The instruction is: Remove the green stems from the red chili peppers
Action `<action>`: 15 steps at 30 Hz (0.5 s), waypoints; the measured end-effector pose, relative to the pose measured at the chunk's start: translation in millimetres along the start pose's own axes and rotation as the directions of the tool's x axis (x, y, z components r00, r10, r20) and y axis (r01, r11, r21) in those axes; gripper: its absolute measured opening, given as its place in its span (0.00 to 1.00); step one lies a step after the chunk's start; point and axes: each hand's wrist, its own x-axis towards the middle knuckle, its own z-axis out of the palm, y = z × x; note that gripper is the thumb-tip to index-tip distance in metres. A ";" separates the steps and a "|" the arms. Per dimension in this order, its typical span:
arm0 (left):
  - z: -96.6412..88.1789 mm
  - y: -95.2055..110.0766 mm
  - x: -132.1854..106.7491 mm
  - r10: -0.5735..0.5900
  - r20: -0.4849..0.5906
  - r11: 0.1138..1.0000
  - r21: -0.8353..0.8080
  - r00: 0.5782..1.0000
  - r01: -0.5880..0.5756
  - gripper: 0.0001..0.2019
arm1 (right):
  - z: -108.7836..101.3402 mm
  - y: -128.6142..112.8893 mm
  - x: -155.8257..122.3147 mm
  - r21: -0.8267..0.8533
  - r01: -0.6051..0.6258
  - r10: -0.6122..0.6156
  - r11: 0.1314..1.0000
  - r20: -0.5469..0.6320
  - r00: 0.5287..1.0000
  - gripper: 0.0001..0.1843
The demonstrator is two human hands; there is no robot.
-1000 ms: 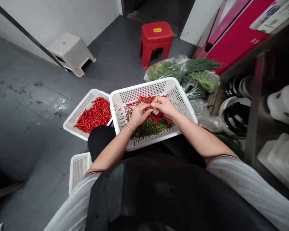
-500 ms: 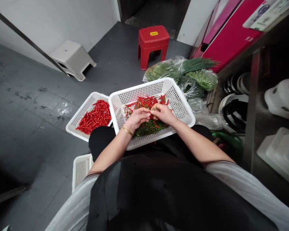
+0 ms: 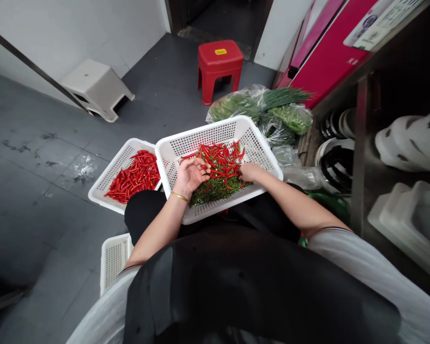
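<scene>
A white perforated basket [image 3: 215, 128] rests on my lap. Red chili peppers [image 3: 222, 157] lie across its far part, with a heap of green chili stems [image 3: 218, 189] nearer me. My left hand [image 3: 191, 175], a gold bangle at its wrist, is held palm up over the left side of the basket. Its curled fingers are closed on a red chili pepper [image 3: 205, 167]. Down at the right end of the pile, my right hand [image 3: 251, 172] has its fingers drawn together among the peppers; their tips are partly hidden, and what they pinch is unclear.
Left of my lap stands a second white basket [image 3: 102, 184] of red chilies, with another white basket [image 3: 107, 267] lower down. Bagged greens [image 3: 236, 105] lie beyond, near a red stool [image 3: 220, 62]. A grey-white stool [image 3: 89, 79] is by the wall; shelving [image 3: 361, 143] lines the right.
My hands were together over the basket's middle and have come apart. The left moved left with a red chili pepper; the right moved down to the pile's right end.
</scene>
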 end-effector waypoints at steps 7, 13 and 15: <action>0.3 -30.1 10.1 -0.187 -0.149 0.970 0.127 0.971 0.206 0.10 | -6.5 -10.1 -5.7 -0.074 0.099 -0.101 0.992 -0.018 0.995 0.21; 10.4 -56.7 15.4 0.137 -0.164 0.725 0.689 0.977 0.014 0.09 | -16.0 -14.5 -22.2 -0.016 0.122 -0.122 0.992 -0.016 0.992 0.23; 12.5 -53.8 17.4 0.260 -0.025 0.494 0.862 0.965 -0.111 0.08 | -19.3 -20.0 -19.8 -0.001 0.144 -0.144 0.990 0.003 0.990 0.23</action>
